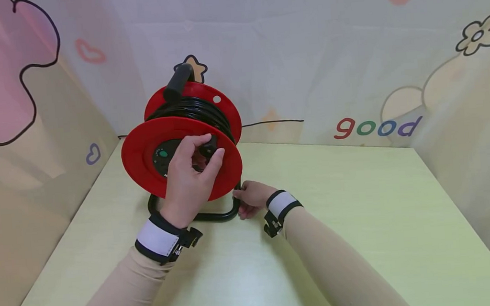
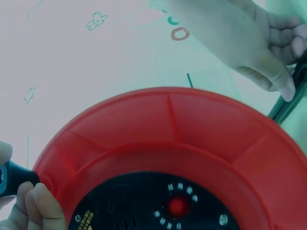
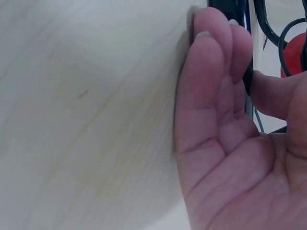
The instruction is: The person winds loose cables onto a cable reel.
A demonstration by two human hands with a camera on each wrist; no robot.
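Observation:
A red cable reel (image 1: pixel 135 157) wound with black cable (image 1: pixel 194 106) stands on the table, left of centre in the head view. My left hand (image 1: pixel 189 184) reaches across its front disc, thumb and fingers pinching a black knob (image 1: pixel 208 147) near the disc's rim. The left wrist view also has that knob (image 2: pixel 21 178) between the fingertips. Low on the right side, my right hand (image 1: pixel 254 198) grips the black tube frame (image 1: pixel 215 217) under the reel. In the right wrist view, fingers (image 3: pixel 201 86) and thumb lie around the dark tube (image 3: pixel 235 12).
A black carrying handle (image 1: pixel 178 83) sticks up at the reel's top. The disc's black centre panel (image 2: pixel 144 201) bears a round button. Printed cloth walls (image 1: pixel 264 65) enclose the pale table (image 1: pixel 340 212) at the back and both sides.

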